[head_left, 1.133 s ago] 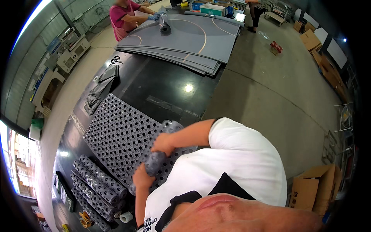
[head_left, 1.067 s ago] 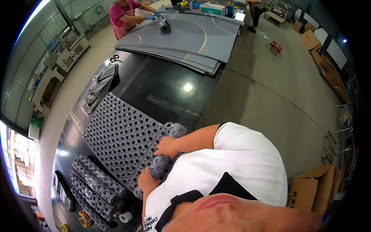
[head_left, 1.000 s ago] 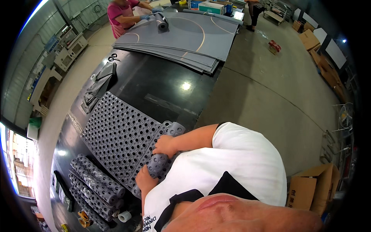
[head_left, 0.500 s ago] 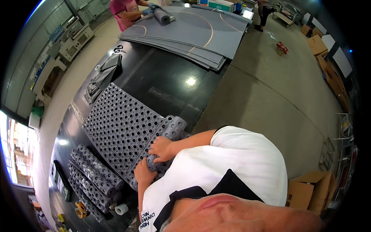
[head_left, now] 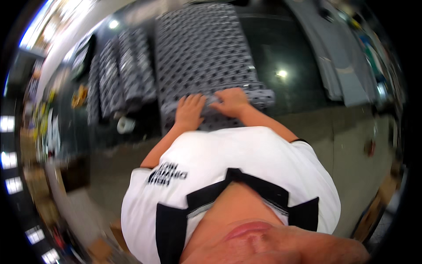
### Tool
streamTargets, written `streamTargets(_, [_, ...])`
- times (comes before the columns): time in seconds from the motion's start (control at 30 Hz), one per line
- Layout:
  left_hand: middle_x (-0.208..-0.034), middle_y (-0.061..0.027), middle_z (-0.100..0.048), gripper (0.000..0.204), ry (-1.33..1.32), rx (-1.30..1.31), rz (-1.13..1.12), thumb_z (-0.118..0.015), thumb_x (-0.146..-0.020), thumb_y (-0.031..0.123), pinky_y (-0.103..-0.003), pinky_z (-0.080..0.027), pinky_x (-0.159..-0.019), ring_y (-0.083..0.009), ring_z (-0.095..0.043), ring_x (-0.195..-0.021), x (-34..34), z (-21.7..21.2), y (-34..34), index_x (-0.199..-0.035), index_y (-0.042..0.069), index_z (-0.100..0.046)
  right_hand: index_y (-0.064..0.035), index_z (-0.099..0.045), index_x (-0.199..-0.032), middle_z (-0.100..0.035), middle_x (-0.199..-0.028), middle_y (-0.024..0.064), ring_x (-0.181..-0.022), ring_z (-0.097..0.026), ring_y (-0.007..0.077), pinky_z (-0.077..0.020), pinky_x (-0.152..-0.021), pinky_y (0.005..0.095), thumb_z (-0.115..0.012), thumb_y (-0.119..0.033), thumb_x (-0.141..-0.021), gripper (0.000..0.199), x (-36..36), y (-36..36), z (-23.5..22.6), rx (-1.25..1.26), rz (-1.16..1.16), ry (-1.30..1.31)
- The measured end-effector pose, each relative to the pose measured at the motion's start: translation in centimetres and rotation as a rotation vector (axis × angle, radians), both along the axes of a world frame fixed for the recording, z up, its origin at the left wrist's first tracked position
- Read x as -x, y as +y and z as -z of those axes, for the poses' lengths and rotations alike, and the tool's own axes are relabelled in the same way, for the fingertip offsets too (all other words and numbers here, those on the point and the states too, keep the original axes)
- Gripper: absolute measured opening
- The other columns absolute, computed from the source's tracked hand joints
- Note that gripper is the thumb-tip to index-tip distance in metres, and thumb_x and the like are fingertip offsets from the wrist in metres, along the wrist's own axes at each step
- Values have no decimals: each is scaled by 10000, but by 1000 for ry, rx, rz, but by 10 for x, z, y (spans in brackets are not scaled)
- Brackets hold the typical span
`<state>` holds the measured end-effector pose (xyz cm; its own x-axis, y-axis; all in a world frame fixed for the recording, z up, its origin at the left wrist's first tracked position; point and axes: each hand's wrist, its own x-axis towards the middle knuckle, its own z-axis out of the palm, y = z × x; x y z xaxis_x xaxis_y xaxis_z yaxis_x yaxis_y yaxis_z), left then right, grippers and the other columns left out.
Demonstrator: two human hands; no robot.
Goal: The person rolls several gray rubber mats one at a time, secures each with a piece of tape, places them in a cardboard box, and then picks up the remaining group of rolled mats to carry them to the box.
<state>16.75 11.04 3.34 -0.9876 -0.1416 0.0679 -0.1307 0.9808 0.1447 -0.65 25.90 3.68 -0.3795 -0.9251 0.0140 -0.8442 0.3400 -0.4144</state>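
A grey perforated mat (head_left: 202,48) lies stretched out on the dark table, its near end turned up into a thick roll (head_left: 263,97). My left hand (head_left: 190,112) rests on the left part of that roll, fingers bent over its top. Beside it, my right hand (head_left: 232,102) grips the roll near the middle, with the thumb towards the left hand. Motion smears the picture, and the undersides of both hands are hidden.
Several rolled perforated mats (head_left: 136,66) lie left of the flat one. Near them are a small white roll (head_left: 125,125) and yellow tape rolls (head_left: 79,96). Large grey sheets (head_left: 325,57) are stacked on the table at right.
My view has swung round, so the mat now points straight ahead and the grey sheets appear at right. Both hands remain on the roll.
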Motion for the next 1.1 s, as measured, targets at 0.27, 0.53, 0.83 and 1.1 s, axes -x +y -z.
streamTargets(0.27, [-1028,-143,-651,280,671,-24,-518,-724,-755,149,-470,-460,-901,-360,-604,-986,-102,5,-80,-1012,58,-659,-116,-699,-1058,-688,-926,67,-899,-641,289,-472,-828,426,-683,-509,-834,452,-9,6,8,68,-17,105])
streamTargets(0.53, [-1217,-148,-588,498,208,-870,-1418,-612,-840,215,-446,-491,-894,-334,-578,-1071,-232,59,-248,-1315,73,-558,-103,-668,-1185,-671,-1175,94,-1078,-615,293,-433,-946,430,-663,-503,-856,518,-8,9,25,147,-76,164])
streamTargets(0.83, [-1142,-123,-635,466,-120,-1078,-1208,-551,-794,36,-427,-601,-752,-274,-655,-974,-181,-3,-202,-1252,74,-624,-68,-669,-1128,-703,-1116,104,-1040,-647,289,-465,-911,406,-553,-369,-950,368,-1,3,17,121,-4,21])
streamTargets(1.1, [-1058,-85,-687,437,52,-1236,-344,-566,-832,38,-267,-510,-745,-142,-643,-864,43,-60,-104,-1263,21,-637,-70,-503,-1403,-616,-1296,147,-1156,-600,317,-458,-991,409,-696,-310,-860,624,-6,13,11,226,287,-255])
